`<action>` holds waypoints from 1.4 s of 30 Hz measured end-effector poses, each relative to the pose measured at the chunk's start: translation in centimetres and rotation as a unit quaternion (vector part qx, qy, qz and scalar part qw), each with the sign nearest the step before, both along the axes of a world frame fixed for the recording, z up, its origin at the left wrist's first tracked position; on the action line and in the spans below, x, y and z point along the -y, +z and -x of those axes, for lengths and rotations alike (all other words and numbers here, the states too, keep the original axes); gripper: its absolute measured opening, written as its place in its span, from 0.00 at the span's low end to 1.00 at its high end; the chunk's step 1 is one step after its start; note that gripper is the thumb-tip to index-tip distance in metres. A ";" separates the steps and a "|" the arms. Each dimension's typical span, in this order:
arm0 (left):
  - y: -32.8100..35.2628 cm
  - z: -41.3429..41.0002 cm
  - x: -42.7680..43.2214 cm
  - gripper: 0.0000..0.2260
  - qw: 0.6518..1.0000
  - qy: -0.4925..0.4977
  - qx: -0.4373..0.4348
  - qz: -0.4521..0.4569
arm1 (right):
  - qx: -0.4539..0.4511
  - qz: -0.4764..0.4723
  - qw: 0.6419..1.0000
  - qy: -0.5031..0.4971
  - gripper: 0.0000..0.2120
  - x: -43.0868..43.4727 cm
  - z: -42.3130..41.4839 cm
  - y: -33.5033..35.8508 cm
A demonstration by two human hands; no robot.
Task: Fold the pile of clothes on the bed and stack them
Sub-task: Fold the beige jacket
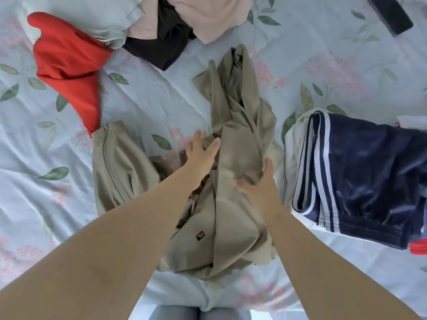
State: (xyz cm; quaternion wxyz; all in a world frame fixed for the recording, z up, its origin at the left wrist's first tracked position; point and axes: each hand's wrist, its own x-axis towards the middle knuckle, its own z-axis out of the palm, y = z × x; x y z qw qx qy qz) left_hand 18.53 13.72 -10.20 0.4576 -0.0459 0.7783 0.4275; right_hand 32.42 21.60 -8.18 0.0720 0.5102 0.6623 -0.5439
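Note:
A crumpled khaki jacket (233, 176) with a zipper and a small dark logo lies in the middle of the bed. My left hand (201, 155) reaches over its left side with fingers stretched out, touching the cloth. My right hand (261, 188) grips a bunch of the jacket's fabric on the right, thumb up. A folded stack topped by navy shorts with white stripes (360, 172) sits at the right. A red garment (67, 65), a black garment (161, 42) and a pale pink one (208, 15) lie unfolded at the back.
The bed is covered by a light blue floral sheet (46, 181). A black rectangular object (390, 13) lies at the far right corner. A white cloth (293, 144) sits under the navy shorts. The bed's near edge is at the bottom of the view.

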 end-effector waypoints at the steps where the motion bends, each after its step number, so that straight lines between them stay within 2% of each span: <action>1: -0.5 -0.3 -0.6 0.30 0.999 0.032 0.041 -0.007 | -0.004 0.008 1.000 0.007 0.35 0.0 0.1 -0.3; 3: -1.4 -1.1 -1.0 0.26 0.995 0.065 0.074 -0.013 | 0.012 -0.003 0.999 0.040 0.20 0.1 -0.1 -0.7; 5: -1.8 -1.1 -0.5 0.16 0.988 0.117 0.097 -0.005 | 0.034 -0.020 0.999 0.027 0.06 0.4 -0.5 -0.6; 8: -0.1 -0.1 1.2 0.06 0.977 0.169 0.116 -0.051 | 0.005 -0.016 0.997 -0.081 0.06 0.0 -0.9 1.0; 11: 3.6 2.0 3.0 0.06 0.964 0.226 0.077 -0.116 | -0.065 0.037 0.980 -0.183 0.08 -1.1 -0.5 4.0; 14: 9.1 3.9 4.4 0.07 0.949 0.267 0.024 -0.167 | -0.127 0.061 0.961 -0.239 0.07 -1.9 0.4 8.4; 18: 17.5 5.5 6.0 0.09 0.918 0.295 -0.020 -0.262 | -0.221 0.076 0.935 -0.265 0.08 -2.3 1.8 15.6; 20: 21.7 6.0 6.8 0.10 0.897 0.308 -0.037 -0.316 | -0.271 0.104 0.917 -0.274 0.04 -2.5 2.5 19.4; 23: 28.1 6.7 8.1 0.10 0.872 0.306 -0.070 -0.375 | -0.349 0.140 0.883 -0.281 0.11 -2.7 3.7 25.8; 27: 34.6 7.6 10.2 0.09 0.849 0.325 -0.138 -0.392 | -0.469 0.155 0.832 -0.253 0.05 -3.4 3.8 33.6; 29: 36.0 7.7 11.2 0.07 0.843 0.344 -0.161 -0.381 | -0.488 0.124 0.828 -0.247 0.04 -3.8 3.0 35.0; 31: 36.0 7.3 12.1 0.07 0.850 0.352 -0.165 -0.356 | -0.456 0.098 0.852 -0.237 0.07 -3.9 2.2 34.5; 33: 34.9 6.6 12.9 0.08 0.867 0.349 -0.153 -0.321 | -0.377 0.066 0.896 -0.225 0.11 -3.7 1.3 32.4; 37: 31.3 4.5 14.1 0.09 0.900 0.346 -0.113 -0.240 | -0.207 0.027 0.966 -0.154 0.03 -1.9 -1.3 26.9; 39: 29.1 3.8 14.8 0.09 0.917 0.342 -0.114 -0.172 | -0.124 0.021 0.988 -0.092 0.05 -0.7 -3.2 24.0; 42: 26.6 3.1 16.3 0.10 0.923 0.346 -0.145 -0.082 | -0.030 0.003 0.999 -0.026 0.08 0.5 -6.3 20.4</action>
